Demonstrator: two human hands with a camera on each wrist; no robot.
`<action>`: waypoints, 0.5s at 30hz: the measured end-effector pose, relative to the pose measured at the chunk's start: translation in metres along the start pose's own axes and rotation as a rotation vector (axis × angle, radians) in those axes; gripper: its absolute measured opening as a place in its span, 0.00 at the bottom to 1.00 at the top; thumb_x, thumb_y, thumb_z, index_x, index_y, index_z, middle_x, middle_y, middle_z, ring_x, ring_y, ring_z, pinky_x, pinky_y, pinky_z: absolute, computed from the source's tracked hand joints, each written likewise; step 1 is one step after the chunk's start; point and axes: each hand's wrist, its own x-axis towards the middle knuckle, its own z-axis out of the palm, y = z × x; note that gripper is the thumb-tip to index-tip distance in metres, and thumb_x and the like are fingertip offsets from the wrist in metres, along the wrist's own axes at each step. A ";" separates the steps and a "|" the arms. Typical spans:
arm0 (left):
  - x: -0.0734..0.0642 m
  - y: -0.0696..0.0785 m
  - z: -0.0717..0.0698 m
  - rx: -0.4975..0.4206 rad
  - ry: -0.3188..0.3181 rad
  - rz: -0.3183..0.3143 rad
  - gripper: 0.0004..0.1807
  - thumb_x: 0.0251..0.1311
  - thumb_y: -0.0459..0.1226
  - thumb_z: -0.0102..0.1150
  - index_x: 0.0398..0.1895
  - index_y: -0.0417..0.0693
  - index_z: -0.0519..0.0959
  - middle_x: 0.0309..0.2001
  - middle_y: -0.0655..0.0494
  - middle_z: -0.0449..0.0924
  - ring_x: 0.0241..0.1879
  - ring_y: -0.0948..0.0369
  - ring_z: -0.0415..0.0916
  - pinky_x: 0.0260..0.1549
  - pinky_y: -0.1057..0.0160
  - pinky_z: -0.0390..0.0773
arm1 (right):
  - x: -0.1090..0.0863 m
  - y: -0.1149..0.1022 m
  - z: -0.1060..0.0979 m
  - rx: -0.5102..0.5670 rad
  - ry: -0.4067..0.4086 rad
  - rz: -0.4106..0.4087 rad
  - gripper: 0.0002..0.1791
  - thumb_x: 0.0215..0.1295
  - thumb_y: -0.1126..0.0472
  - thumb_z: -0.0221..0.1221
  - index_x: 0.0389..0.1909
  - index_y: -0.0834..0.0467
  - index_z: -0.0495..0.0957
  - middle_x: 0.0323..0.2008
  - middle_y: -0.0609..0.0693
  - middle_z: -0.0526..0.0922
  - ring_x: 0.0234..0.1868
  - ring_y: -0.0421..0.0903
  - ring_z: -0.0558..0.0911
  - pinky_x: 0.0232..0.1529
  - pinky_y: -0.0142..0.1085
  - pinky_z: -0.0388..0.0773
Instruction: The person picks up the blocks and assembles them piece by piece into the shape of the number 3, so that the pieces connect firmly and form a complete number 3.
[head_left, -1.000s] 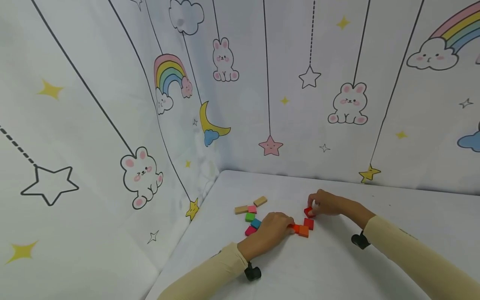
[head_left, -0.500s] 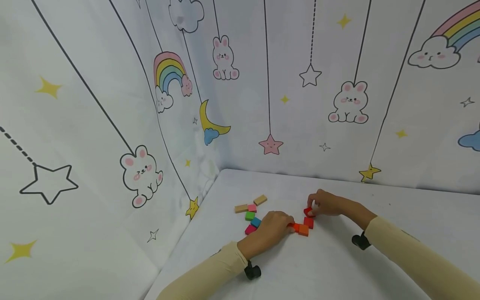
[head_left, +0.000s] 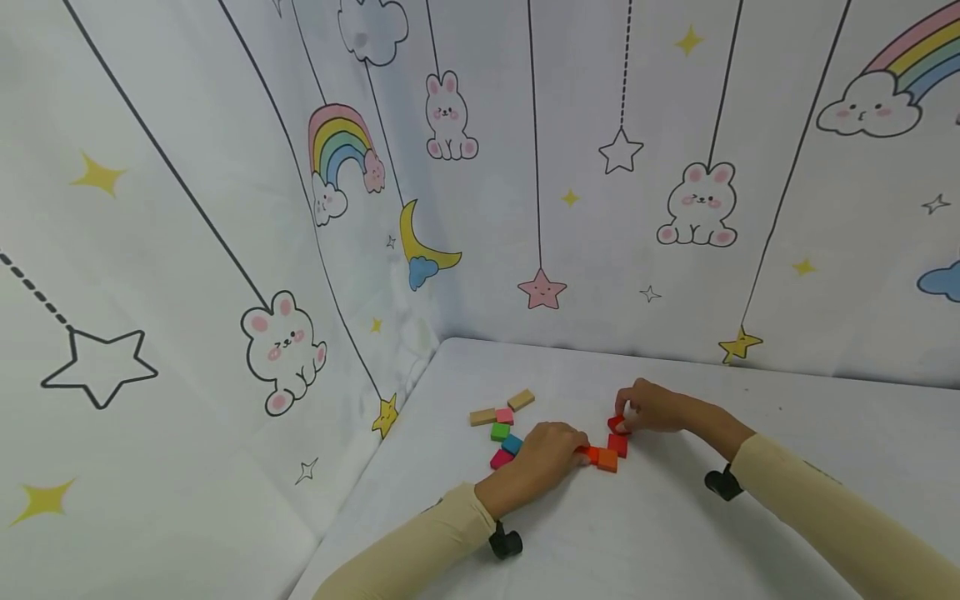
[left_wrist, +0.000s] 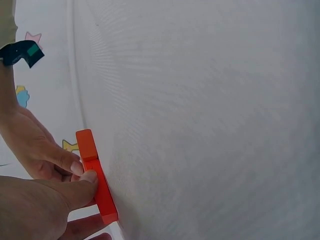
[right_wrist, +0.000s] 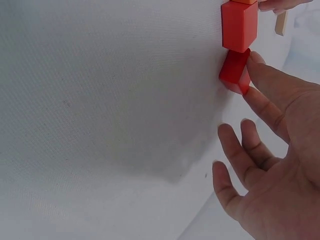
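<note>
Far red block (head_left: 617, 424) is being pinched by right hand (head_left: 651, 406), thumb and index finger on it, other fingers being held apart from it; block is sitting at the far right end of a bent row on the table (head_left: 600, 533). Near red block (head_left: 617, 445) is being touched by it at one end, the two being set at an angle. Orange block (head_left: 607, 460) is lying next, at the corner of the row. Orange-red block (head_left: 590, 455) is being gripped by left hand (head_left: 546, 454), thumb on one side, fingers on the other; its end is being butted against the orange block, part of it being covered by the fingers in the head view. Left of that hand, blue block (head_left: 512, 444) and dark pink block (head_left: 501, 458) are being partly hidden by hand and wrist. Beyond them green block (head_left: 500, 432) and light pink block (head_left: 505, 415) are lying, then two plain wooden blocks, one (head_left: 483, 417) just beside the light pink, one (head_left: 521, 400) farther back. Small black cameras (head_left: 506, 543) are being worn at both wrists, below beige sleeves (head_left: 420, 546). Table is being backed by white cloth (head_left: 487, 208) printed with rabbits, stars and rainbows.
</note>
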 end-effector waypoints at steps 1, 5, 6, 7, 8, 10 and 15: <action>0.000 0.000 0.000 0.000 -0.001 -0.001 0.13 0.69 0.48 0.69 0.50 0.54 0.89 0.45 0.63 0.91 0.45 0.66 0.86 0.52 0.70 0.81 | 0.000 0.000 0.000 -0.005 0.001 -0.009 0.13 0.64 0.59 0.72 0.46 0.54 0.82 0.42 0.57 0.77 0.43 0.49 0.75 0.40 0.39 0.84; 0.000 0.000 0.001 0.001 0.000 -0.004 0.13 0.69 0.48 0.69 0.50 0.54 0.89 0.45 0.63 0.91 0.46 0.66 0.86 0.52 0.70 0.81 | 0.000 0.000 0.001 -0.006 0.007 -0.005 0.12 0.64 0.59 0.72 0.45 0.54 0.82 0.42 0.56 0.77 0.44 0.48 0.75 0.40 0.39 0.85; 0.000 0.000 0.000 0.002 -0.001 -0.005 0.13 0.69 0.48 0.69 0.50 0.54 0.89 0.46 0.63 0.91 0.46 0.66 0.86 0.52 0.70 0.81 | 0.000 0.000 0.001 -0.007 0.007 -0.007 0.12 0.64 0.60 0.72 0.45 0.54 0.82 0.42 0.56 0.78 0.43 0.48 0.75 0.40 0.39 0.85; 0.000 0.000 0.000 0.002 -0.001 -0.006 0.13 0.69 0.48 0.69 0.51 0.54 0.89 0.46 0.63 0.91 0.46 0.66 0.86 0.52 0.70 0.81 | 0.000 0.000 0.001 -0.007 0.008 -0.006 0.12 0.64 0.60 0.72 0.45 0.54 0.82 0.43 0.56 0.78 0.43 0.48 0.75 0.40 0.38 0.85; 0.000 0.000 0.000 0.002 -0.002 -0.007 0.13 0.69 0.48 0.69 0.51 0.54 0.89 0.46 0.63 0.91 0.46 0.66 0.86 0.52 0.70 0.81 | 0.000 -0.001 0.002 -0.002 0.008 -0.001 0.12 0.64 0.60 0.73 0.45 0.53 0.82 0.43 0.56 0.78 0.44 0.47 0.75 0.41 0.38 0.85; -0.001 0.000 0.000 0.000 -0.005 -0.009 0.13 0.69 0.48 0.69 0.51 0.54 0.89 0.46 0.63 0.91 0.47 0.66 0.86 0.52 0.69 0.81 | -0.001 0.000 0.003 0.002 0.009 -0.004 0.12 0.63 0.60 0.73 0.45 0.54 0.82 0.43 0.56 0.78 0.43 0.47 0.75 0.40 0.38 0.85; -0.001 0.001 -0.001 0.004 -0.008 -0.010 0.14 0.69 0.48 0.69 0.52 0.54 0.89 0.47 0.63 0.91 0.48 0.66 0.86 0.53 0.68 0.81 | 0.000 0.000 0.003 0.002 0.009 -0.009 0.12 0.64 0.59 0.73 0.45 0.53 0.82 0.42 0.54 0.78 0.44 0.47 0.75 0.40 0.38 0.85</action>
